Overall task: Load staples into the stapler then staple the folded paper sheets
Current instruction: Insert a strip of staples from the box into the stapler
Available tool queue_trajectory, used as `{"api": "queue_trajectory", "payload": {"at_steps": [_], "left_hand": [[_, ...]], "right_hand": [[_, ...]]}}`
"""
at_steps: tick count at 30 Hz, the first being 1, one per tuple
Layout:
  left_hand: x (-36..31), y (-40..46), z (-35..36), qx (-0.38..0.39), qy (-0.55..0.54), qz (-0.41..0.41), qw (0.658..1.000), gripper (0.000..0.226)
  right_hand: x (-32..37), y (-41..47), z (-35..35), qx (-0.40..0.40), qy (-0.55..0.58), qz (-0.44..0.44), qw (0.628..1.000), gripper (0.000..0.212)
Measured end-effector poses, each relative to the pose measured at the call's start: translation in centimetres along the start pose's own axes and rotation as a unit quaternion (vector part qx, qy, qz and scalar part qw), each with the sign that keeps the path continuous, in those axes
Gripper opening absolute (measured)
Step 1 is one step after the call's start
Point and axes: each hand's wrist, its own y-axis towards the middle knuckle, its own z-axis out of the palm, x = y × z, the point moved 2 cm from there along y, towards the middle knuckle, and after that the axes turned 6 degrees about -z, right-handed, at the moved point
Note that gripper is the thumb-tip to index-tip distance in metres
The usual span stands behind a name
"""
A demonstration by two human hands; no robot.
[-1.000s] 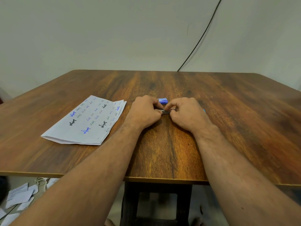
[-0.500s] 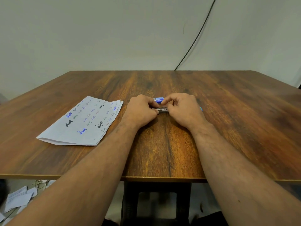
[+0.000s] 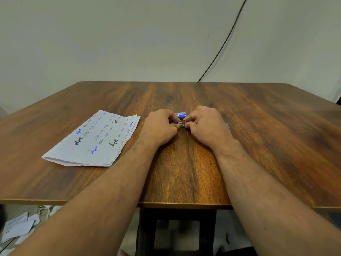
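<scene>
A small metal stapler (image 3: 181,124) lies on the wooden table (image 3: 267,145) at its middle, mostly hidden by my fingers. My left hand (image 3: 160,128) grips its left end and my right hand (image 3: 206,126) pinches its right end. A sliver of blue (image 3: 227,125) shows past my right hand. Just behind the stapler sits a small blue staple box (image 3: 180,115). The folded paper sheets (image 3: 94,140), white with blue and black handwriting, lie flat to the left of my left hand.
A black cable (image 3: 224,41) runs down the wall to the table's far edge. Loose papers (image 3: 16,227) and a string lie on the floor at lower left. The table's dark legs (image 3: 147,231) stand below the near edge.
Both hands stay together on the stapler at the table's middle, with only small finger shifts. The view has shifted slightly.
</scene>
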Motion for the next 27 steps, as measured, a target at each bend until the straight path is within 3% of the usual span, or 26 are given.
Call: {"api": "queue_trajectory", "payload": {"at_steps": [7, 14, 21, 27], "left_hand": [[0.1, 0.2, -0.1, 0.005, -0.022, -0.01, 1.0, 0.018], [0.3, 0.3, -0.1, 0.002, -0.035, -0.015, 0.999, 0.02], [0.2, 0.4, 0.1, 0.005, -0.033, -0.025, 0.999, 0.03], [0.5, 0.4, -0.6, -0.038, -0.113, -0.066, 0.991, 0.031]], "right_hand": [[1.4, 0.1, -0.1, 0.056, -0.118, -0.043, 0.991, 0.025], [1.3, -0.1, 0.0, 0.054, -0.107, -0.023, 0.993, 0.028], [0.4, -0.7, -0.6, 0.005, -0.071, 0.063, 0.995, 0.041], [-1.0, -0.9, -0.9, -0.022, -0.079, 0.168, 0.982, 0.035]]}}
